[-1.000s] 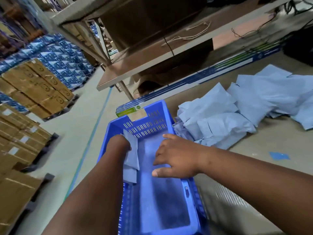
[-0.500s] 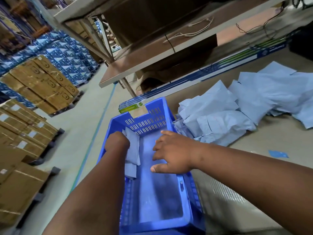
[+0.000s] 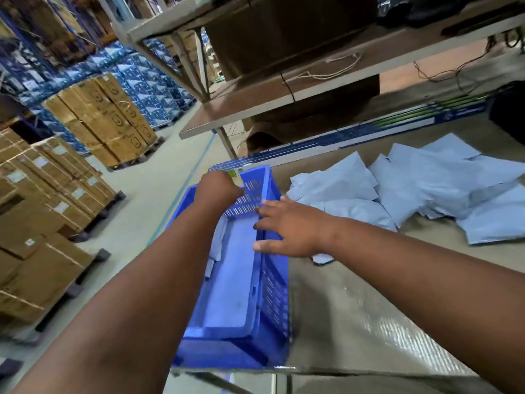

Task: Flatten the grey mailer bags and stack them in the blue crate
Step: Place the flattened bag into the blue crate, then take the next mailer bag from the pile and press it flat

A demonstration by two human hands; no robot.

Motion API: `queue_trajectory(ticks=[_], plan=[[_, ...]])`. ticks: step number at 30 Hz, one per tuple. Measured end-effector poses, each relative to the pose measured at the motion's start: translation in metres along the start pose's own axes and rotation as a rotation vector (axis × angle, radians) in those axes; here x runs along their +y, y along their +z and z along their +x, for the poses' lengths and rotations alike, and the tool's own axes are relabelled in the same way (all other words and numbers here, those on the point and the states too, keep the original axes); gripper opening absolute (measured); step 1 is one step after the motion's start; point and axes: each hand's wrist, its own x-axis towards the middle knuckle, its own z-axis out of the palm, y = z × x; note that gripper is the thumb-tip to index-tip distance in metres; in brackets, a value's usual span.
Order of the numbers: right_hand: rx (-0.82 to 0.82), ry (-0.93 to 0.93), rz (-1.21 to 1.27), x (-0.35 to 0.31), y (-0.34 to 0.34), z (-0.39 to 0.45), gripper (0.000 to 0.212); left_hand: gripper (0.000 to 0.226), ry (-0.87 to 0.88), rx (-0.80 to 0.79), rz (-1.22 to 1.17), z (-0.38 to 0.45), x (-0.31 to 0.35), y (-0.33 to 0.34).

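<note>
Flattened mailer bags [image 3: 233, 282] lie inside blue crate [image 3: 272, 282] at bench's left edge. Right hand [image 3: 289, 227] fingers straight on its rim; left hand [image 3: 217, 189] grip unclear. A shove could tip crate off.

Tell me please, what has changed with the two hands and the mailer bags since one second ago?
The left hand let go of the folded mailer bag it held inside the blue crate and moved up to the crate's far end. The right hand rose from pressing the bags inside and now lies open over the right rim. The crate, the bags in it and the loose pile of bags on the table stayed as they were.
</note>
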Motion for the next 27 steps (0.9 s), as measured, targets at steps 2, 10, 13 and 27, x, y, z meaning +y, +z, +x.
queue_trajectory(ticks=[2, 10, 13, 27], plan=[[0.031, 0.020, -0.003, 0.019, -0.014, -0.015, 0.090, 0.033, 0.040, 0.042, -0.036, -0.006, 0.035, -0.013], [0.072, 0.190, -0.043, 0.084, -0.054, -0.099, 0.079, 0.025, 0.304, -0.061, 0.036, -0.049, 0.194, -0.017], [0.046, 0.256, -0.030, 0.105, -0.050, -0.136, 0.069, 0.030, 0.336, -0.122, 0.025, -0.066, 0.232, 0.004], [-0.141, 0.667, -0.154, 0.199, 0.041, -0.299, 0.060, 0.026, 0.754, -0.380, -0.128, -0.146, 0.328, 0.146]])
